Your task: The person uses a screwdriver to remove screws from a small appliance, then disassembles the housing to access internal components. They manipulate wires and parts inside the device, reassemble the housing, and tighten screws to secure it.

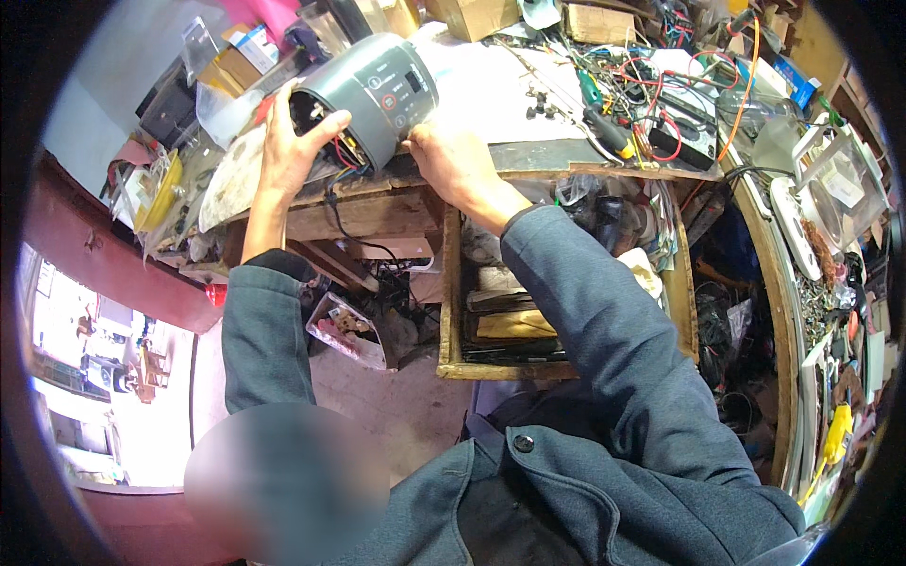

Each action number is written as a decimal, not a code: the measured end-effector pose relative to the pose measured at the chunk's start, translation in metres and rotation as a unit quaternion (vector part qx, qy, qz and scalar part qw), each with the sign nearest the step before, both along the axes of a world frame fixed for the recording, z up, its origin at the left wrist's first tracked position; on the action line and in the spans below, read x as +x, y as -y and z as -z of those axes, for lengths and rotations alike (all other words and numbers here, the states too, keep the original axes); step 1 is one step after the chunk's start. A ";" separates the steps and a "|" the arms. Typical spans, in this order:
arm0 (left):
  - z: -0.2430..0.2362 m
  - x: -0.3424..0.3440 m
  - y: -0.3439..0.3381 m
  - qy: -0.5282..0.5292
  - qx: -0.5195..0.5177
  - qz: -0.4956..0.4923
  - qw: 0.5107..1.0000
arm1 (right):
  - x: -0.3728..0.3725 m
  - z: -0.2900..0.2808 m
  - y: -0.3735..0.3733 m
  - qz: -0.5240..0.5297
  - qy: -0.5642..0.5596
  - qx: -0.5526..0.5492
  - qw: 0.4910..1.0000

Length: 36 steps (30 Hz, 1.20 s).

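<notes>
Hands [289,149] on grey appliance [359,98]; panel [398,91] shows white print, red ring [388,102].

coat [661,500]: dark blue-grey | sleeves [604,292]: long, matching | button [524,442]: round, dark

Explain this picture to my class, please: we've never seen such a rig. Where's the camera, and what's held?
There is no robot here: one person works with two bare hands. The picture comes from a wide fisheye camera worn on that person's head, looking down, so straight edges bend near the rim.

The left hand holds a dark grey, cylindrical appliance by its open end, where coloured wires show. The right hand is at its opposite end, grip partly hidden.

On the cluttered wooden workbench lie a green-handled tool and a yellow-and-black-handled tool. Below it, a wooden drawer stands open.
</notes>
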<state>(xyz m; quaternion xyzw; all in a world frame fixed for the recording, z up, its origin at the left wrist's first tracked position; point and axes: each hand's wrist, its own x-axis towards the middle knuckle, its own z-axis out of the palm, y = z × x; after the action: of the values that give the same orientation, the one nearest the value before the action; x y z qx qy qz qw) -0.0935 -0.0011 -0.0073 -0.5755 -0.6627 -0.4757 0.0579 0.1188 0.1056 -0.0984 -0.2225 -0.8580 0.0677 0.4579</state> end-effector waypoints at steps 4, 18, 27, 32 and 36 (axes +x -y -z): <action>-0.001 0.003 -0.001 -0.018 0.003 0.004 1.000 | 0.002 0.003 -0.008 -0.018 -0.006 0.077 0.997; 0.000 0.002 0.000 -0.020 0.007 0.023 0.999 | 0.005 -0.003 -0.007 -0.012 0.038 0.139 0.990; 0.000 -0.001 -0.002 -0.026 0.005 0.022 0.999 | 0.007 -0.002 -0.009 0.013 0.014 0.134 0.991; 0.003 -0.002 0.000 -0.043 0.003 0.025 0.999 | 0.004 -0.002 -0.013 0.047 -0.022 -0.016 0.999; 0.007 0.007 0.000 -0.096 0.019 0.002 0.995 | 0.006 -0.018 -0.025 -0.059 -0.250 -0.268 0.928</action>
<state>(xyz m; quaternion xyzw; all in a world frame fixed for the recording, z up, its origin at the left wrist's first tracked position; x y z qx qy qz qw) -0.0865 -0.0015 -0.0146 -0.6186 -0.6440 -0.4305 0.1312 0.1251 0.1302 -0.0805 -0.2616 -0.6773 0.3758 0.5758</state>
